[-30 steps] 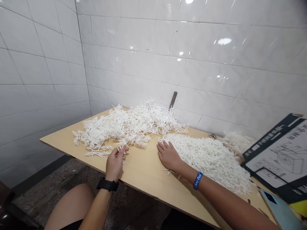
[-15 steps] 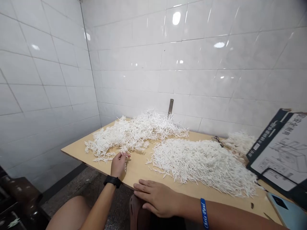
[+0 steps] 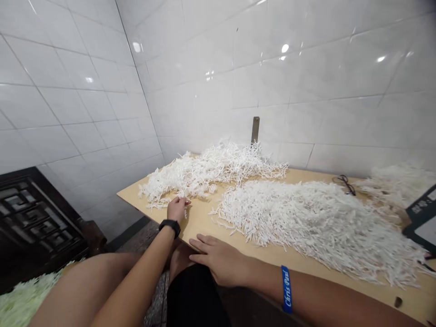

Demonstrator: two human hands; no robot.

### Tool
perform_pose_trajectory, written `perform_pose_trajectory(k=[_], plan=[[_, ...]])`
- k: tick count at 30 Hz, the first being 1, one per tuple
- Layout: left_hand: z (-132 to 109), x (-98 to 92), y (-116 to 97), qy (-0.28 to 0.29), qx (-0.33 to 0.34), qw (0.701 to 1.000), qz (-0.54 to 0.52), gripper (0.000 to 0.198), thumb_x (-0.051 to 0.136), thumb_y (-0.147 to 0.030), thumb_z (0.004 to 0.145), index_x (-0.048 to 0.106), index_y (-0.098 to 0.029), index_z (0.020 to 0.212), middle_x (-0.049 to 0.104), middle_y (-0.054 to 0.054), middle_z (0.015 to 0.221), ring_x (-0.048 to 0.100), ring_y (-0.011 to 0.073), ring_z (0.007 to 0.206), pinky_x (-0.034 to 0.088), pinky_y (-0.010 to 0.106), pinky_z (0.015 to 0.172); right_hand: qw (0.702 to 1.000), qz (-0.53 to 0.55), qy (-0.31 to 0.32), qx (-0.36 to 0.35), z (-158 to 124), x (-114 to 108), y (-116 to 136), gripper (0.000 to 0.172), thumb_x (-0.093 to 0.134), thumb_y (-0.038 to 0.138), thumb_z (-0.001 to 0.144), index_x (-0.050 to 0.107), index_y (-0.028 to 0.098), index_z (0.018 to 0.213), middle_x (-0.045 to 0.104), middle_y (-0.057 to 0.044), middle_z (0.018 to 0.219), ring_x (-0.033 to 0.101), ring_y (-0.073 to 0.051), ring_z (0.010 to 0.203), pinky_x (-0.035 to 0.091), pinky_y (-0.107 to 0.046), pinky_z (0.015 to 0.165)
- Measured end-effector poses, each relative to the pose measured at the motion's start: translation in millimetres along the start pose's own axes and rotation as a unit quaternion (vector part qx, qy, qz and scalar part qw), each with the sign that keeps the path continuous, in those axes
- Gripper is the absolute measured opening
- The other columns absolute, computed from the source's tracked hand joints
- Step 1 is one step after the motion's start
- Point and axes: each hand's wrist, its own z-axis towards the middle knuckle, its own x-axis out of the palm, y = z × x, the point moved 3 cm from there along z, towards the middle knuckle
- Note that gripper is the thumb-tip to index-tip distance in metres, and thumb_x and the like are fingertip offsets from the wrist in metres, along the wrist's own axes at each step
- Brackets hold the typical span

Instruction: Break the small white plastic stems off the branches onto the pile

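Note:
My left hand (image 3: 177, 209) rests at the near edge of a loose heap of white branching sprigs (image 3: 204, 175), its fingertips pinched on a thin white sprig (image 3: 186, 208). My right hand (image 3: 221, 261) lies open at the table's front edge, holding nothing. Just beyond it spreads a dense mat of fine white sprigs (image 3: 306, 222), all on a pale wooden tabletop (image 3: 200, 227). A black watch circles my left wrist, and a blue wristband circles my right.
A pair of dark glasses (image 3: 345, 184) lies behind the mat, beside another white pile (image 3: 397, 184). A dark printed board (image 3: 422, 218) enters at the right edge. White tiled walls (image 3: 85, 113) close off the back and left. Dark carved furniture (image 3: 30, 218) stands lower left.
My right hand has moved off the mat back to the table's front edge. The view has swung, shifting the printed board rightward. My left hand stays pinched beside the loose heap.

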Motion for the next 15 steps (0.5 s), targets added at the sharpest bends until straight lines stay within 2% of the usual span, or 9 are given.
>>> perform_pose_trajectory(k=[2,4,7,9,11,13,15], plan=[[3,11.8,-12,0.041,-0.002,0.998,0.049,0.025,0.057,-0.035,0.094,0.063,-0.013,0.105,0.067,0.006,0.100,0.065,0.0160,0.084,0.056,0.035,0.075,1.000,-0.011,0.021,-0.004,-2,1,1,0.057,0.059,0.012,0.083,0.053,0.015,0.139,0.026,-0.014,0.160,0.022,-0.033,0.147,0.023,-0.046,0.119],[7,20.5,-35,0.079,0.020,0.992,0.094,0.024,0.059,-0.036,0.093,0.065,-0.013,0.098,0.068,0.005,0.094,0.065,0.0153,0.080,0.055,0.034,0.075,0.999,-0.017,0.032,-0.002,-3,0,2,0.057,0.060,0.012,0.084,0.052,0.017,0.140,0.026,-0.013,0.160,0.022,-0.032,0.147,0.022,-0.046,0.119],[17,23.7,-87,0.130,0.090,0.978,0.139,0.024,0.068,-0.034,0.083,0.067,-0.015,0.068,0.068,0.002,0.067,0.061,0.0154,0.063,0.050,0.031,0.070,0.999,-0.021,0.044,-0.002,-4,-1,3,0.060,0.064,0.013,0.081,0.052,0.015,0.140,0.027,-0.014,0.159,0.022,-0.032,0.147,0.022,-0.045,0.119],[19,18.9,-125,0.161,0.133,0.965,0.157,0.025,0.072,-0.030,0.076,0.066,-0.017,0.056,0.065,0.002,0.053,0.056,0.0159,0.051,0.046,0.031,0.061,0.999,-0.016,0.049,-0.005,-5,-3,3,0.063,0.068,0.014,0.078,0.052,0.012,0.139,0.026,-0.015,0.159,0.023,-0.034,0.146,0.022,-0.045,0.120],[14,10.2,-162,0.184,0.168,0.954,0.167,0.019,0.070,-0.028,0.075,0.069,-0.018,0.060,0.066,0.003,0.052,0.052,0.0153,0.044,0.041,0.030,0.054,0.999,-0.002,0.039,-0.006,-7,-5,1,0.059,0.067,0.018,0.081,0.054,0.013,0.138,0.028,-0.015,0.159,0.024,-0.033,0.146,0.022,-0.045,0.120],[1,1.2,-194,0.191,0.206,0.946,0.163,0.018,0.063,-0.030,0.081,0.072,-0.017,0.073,0.068,0.004,0.058,0.051,0.0140,0.045,0.039,0.028,0.049,1.000,0.019,0.020,-0.007,-8,-6,-2,0.052,0.064,0.020,0.083,0.057,0.014,0.134,0.031,-0.013,0.158,0.027,-0.032,0.145,0.023,-0.044,0.119],[-17,-4.4,-219,0.197,0.262,0.939,0.109,0.023,0.056,-0.032,0.086,0.071,-0.015,0.087,0.068,0.005,0.066,0.052,0.0134,0.048,0.039,0.026,0.048,0.999,0.030,-0.002,-0.013,-9,-2,-6,0.052,0.066,0.020,0.080,0.060,0.015,0.132,0.033,-0.013,0.157,0.030,-0.032,0.144,0.024,-0.043,0.119]])
